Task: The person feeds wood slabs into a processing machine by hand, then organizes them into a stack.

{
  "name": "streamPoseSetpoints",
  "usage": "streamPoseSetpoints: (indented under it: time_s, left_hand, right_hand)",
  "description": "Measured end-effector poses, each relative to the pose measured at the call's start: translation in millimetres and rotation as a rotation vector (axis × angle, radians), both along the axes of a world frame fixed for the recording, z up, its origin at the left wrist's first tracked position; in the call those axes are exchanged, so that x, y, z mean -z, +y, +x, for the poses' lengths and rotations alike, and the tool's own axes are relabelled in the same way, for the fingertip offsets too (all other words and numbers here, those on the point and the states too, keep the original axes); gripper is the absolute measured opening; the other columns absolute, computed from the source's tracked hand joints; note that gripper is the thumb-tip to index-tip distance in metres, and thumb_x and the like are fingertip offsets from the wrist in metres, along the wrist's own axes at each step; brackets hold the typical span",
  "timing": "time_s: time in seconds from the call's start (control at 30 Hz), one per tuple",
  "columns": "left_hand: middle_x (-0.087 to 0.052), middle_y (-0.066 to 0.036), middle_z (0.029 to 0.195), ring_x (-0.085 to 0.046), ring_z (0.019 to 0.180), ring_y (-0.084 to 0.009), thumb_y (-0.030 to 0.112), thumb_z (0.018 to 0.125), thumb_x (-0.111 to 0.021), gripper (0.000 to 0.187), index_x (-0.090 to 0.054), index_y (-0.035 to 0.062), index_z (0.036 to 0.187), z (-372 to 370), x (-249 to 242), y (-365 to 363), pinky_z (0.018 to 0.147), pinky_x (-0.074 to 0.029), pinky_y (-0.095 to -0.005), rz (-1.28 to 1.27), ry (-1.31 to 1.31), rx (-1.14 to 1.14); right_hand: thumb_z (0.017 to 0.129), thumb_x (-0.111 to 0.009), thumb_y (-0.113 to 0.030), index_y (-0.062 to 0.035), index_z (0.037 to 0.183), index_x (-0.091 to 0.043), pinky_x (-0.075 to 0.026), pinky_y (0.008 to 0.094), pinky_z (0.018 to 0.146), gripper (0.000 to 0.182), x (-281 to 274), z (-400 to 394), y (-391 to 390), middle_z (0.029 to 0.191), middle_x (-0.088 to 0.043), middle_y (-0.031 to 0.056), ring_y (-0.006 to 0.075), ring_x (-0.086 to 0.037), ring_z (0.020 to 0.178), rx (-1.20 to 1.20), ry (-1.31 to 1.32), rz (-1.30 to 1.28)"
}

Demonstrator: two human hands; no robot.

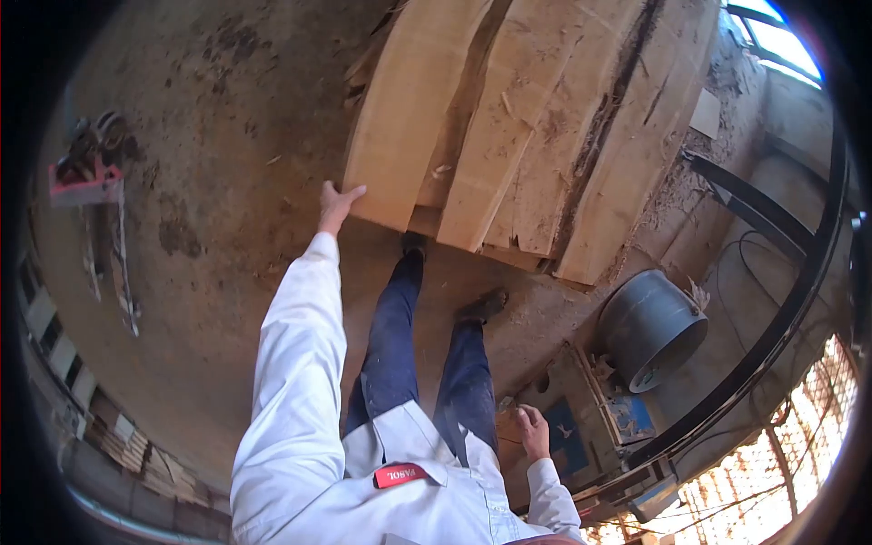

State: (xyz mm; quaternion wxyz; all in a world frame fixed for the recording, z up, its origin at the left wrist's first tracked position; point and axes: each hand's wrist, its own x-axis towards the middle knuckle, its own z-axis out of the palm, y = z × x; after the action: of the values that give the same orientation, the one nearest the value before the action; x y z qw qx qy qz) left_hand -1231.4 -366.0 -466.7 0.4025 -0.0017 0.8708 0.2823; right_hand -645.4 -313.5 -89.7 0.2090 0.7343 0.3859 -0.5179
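My left hand is at the near left corner of a broad, pale wooden plank. Its thumb lies over the plank's edge, and the other fingers run along the side, partly hidden. Beside that plank, several more rough-edged planks are stacked lengthwise, with bark and wood chips on them. My right hand hangs low by my right side, away from the stack. Its fingers are loosely curled in, and nothing shows in them.
A grey metal drum lies right of the stack's near end. Beyond it curves a dark metal beam. A pink-topped wheeled item stands on the dirty floor at left. Small wood pieces are piled at lower left.
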Motion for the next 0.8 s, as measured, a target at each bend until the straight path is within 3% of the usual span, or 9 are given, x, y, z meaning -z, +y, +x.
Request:
streamPoseSetpoints:
  time_s: [0.13, 0.17, 0.2, 0.4, 0.47, 0.53, 0.6, 0.7, 0.8]
  left_hand:
    - [-0.060, -0.029, 0.131, -0.060, 0.123, -0.0358, 0.049, 0.068, -0.088, 0.098, -0.051, -0.0147, 0.132, -24.4, -23.3, 9.3, 0.102, -0.047, -0.0415, 0.085, -0.232, 0.126]
    - [-0.062, -0.029, 0.130, -0.061, 0.122, -0.0364, 0.050, 0.069, -0.088, 0.101, -0.050, -0.0171, 0.133, -18.8, -2.4, 0.2, 0.102, -0.048, -0.0413, 0.000, -0.044, 0.171]
    - [-0.058, -0.031, 0.134, -0.059, 0.126, -0.0366, 0.052, 0.070, -0.087, 0.104, -0.047, -0.0194, 0.135, -29.2, 16.6, -11.5, 0.104, -0.046, -0.0418, 0.076, -0.257, 0.179]
    - [-0.064, -0.034, 0.124, -0.062, 0.119, -0.0414, 0.063, 0.074, -0.080, 0.095, -0.059, -0.0153, 0.123, -13.7, -104.5, 4.9, 0.098, -0.049, -0.0451, -0.010, -0.093, 0.351]
    - [-0.056, -0.038, 0.132, -0.055, 0.128, -0.0449, 0.065, 0.075, -0.078, 0.104, -0.051, -0.0202, 0.129, 5.4, -72.9, -14.1, 0.106, -0.044, -0.0455, 0.004, 0.001, 0.347]
    - [-0.047, -0.041, 0.140, -0.046, 0.137, -0.0464, 0.066, 0.076, -0.077, 0.112, -0.043, -0.0222, 0.136, 17.9, -103.0, 2.4, 0.113, -0.037, -0.0464, 0.016, -0.115, 0.349]
    - [-0.047, -0.041, 0.141, -0.045, 0.138, -0.0461, 0.064, 0.078, -0.076, 0.108, -0.044, -0.0206, 0.137, 33.5, -100.4, 3.5, 0.114, -0.036, -0.0470, 0.008, -0.086, 0.347]
    - [-0.044, -0.040, 0.144, -0.043, 0.139, -0.0450, 0.063, 0.080, -0.075, 0.109, -0.040, -0.0196, 0.141, 45.3, -121.7, 15.8, 0.115, -0.036, -0.0462, -0.013, -0.150, 0.354]
    - [-0.043, -0.039, 0.145, -0.044, 0.139, -0.0442, 0.062, 0.080, -0.076, 0.109, -0.038, -0.0194, 0.142, 58.7, -111.7, 26.4, 0.113, -0.038, -0.0452, -0.018, -0.104, 0.330]
  right_hand:
    - [0.102, -0.061, -0.026, 0.0008, 0.125, -0.064, -0.052, 0.0289, 0.089, 0.036, 19.9, -27.1, -7.9, 0.112, -0.071, 0.0079, 0.0151, -0.065, 0.101, 0.049, -0.019, -0.085]
    - [0.102, -0.061, -0.028, 0.0011, 0.126, -0.064, -0.052, 0.0303, 0.089, 0.038, 37.0, -15.2, -19.8, 0.112, -0.071, 0.0087, 0.0164, -0.066, 0.103, -0.001, 0.059, -0.062]
    - [0.102, -0.061, -0.028, 0.0013, 0.126, -0.064, -0.052, 0.0304, 0.089, 0.038, 42.1, -23.7, -21.2, 0.112, -0.071, 0.0090, 0.0168, -0.066, 0.104, -0.013, 0.087, -0.046]
    - [0.099, -0.064, -0.032, -0.0015, 0.121, -0.067, -0.052, 0.0314, 0.089, 0.038, 68.2, -80.5, -20.9, 0.106, -0.073, 0.0116, 0.0183, -0.068, 0.099, 0.067, 0.256, -0.002]
    - [0.100, -0.063, -0.032, 0.0010, 0.123, -0.066, -0.052, 0.0314, 0.090, 0.040, 78.1, -98.0, -19.5, 0.109, -0.072, 0.0085, 0.0167, -0.067, 0.100, -0.024, 0.302, -0.036]
    - [0.099, -0.064, -0.034, 0.0007, 0.122, -0.066, -0.053, 0.0318, 0.089, 0.042, 83.9, -109.7, -23.0, 0.109, -0.072, 0.0084, 0.0171, -0.067, 0.099, -0.092, 0.282, 0.028]
    - [0.099, -0.063, -0.034, 0.0005, 0.123, -0.066, -0.053, 0.0316, 0.091, 0.041, 84.0, -113.9, -23.0, 0.110, -0.072, 0.0093, 0.0169, -0.067, 0.100, -0.112, 0.291, 0.057]
    - [0.100, -0.062, -0.032, 0.0001, 0.123, -0.066, -0.053, 0.0316, 0.092, 0.040, 75.5, -105.9, -29.5, 0.112, -0.072, 0.0100, 0.0172, -0.068, 0.100, 0.124, 0.379, 0.053]
    - [0.101, -0.061, -0.030, 0.0007, 0.125, -0.065, -0.053, 0.0316, 0.093, 0.039, 72.0, -77.9, -42.5, 0.112, -0.071, 0.0105, 0.0182, -0.069, 0.100, 0.070, 0.303, 0.096]
